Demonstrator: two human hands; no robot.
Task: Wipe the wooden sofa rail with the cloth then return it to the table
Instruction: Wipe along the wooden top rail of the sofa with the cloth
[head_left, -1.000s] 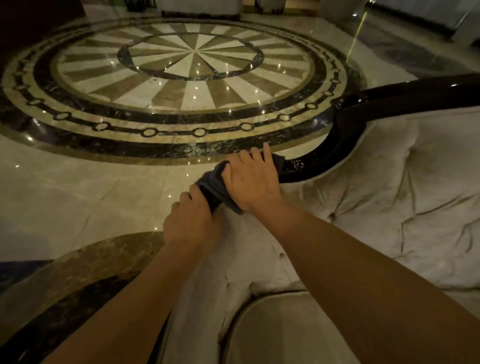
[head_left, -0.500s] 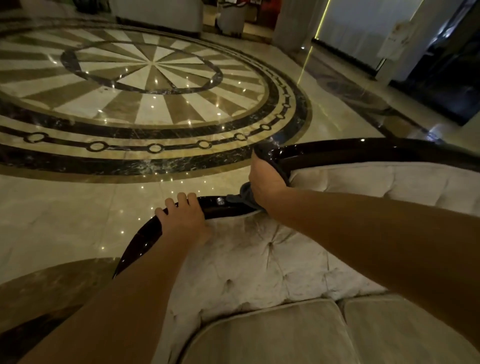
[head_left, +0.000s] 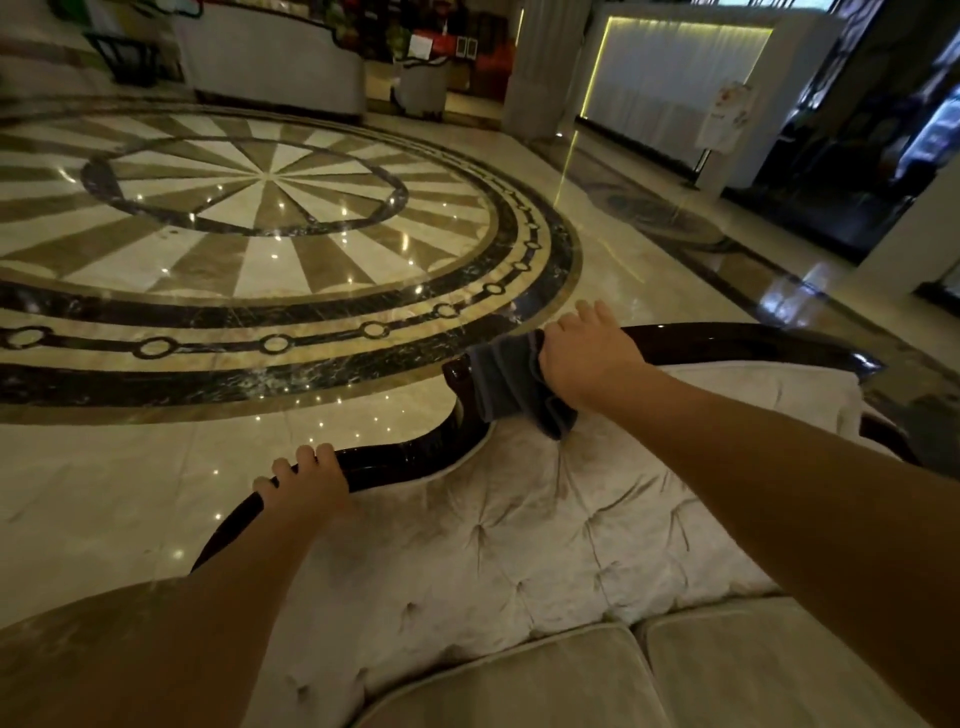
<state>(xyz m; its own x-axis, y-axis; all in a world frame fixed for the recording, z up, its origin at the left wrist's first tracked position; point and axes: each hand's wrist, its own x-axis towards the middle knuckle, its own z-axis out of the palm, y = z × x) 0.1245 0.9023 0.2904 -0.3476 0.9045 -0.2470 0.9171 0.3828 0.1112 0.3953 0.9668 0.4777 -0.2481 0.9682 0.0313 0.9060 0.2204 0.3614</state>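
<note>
Setting: large lobby-like room, polished marble floor (head_left: 156, 467) with a round inlaid starburst medallion in beige, white and black; ceiling lights reflect off it. Near edge of view: cream tufted sofa back (head_left: 519, 545) with two seat cushions below.

The dark, glossy curved wooden sofa rail (head_left: 405, 462) runs along the top of the sofa back, dips in an S-curve at centre, then rises and continues to the right.

Left hand (head_left: 306, 483): fingers curled over the lower section of the rail, closed on the wood, apparently bracing. No cloth in it.

Right hand (head_left: 587, 358): palm down on the higher section of the rail, pressing the grey folded cloth (head_left: 511, 382) against it. Fingers extend over the far side; thumb side pins the cloth. Loose cloth trails to the left and hangs onto the upholstery.

Step in hand (judgement): wiping stage, mid-rail, just right of the curve's peak.

Next move (judgement): slide the cloth rightward along the unwiped length, keeping pressure and following the contour; gather the trailing fold so it does not drag. The counter for the return is not in view.
</note>
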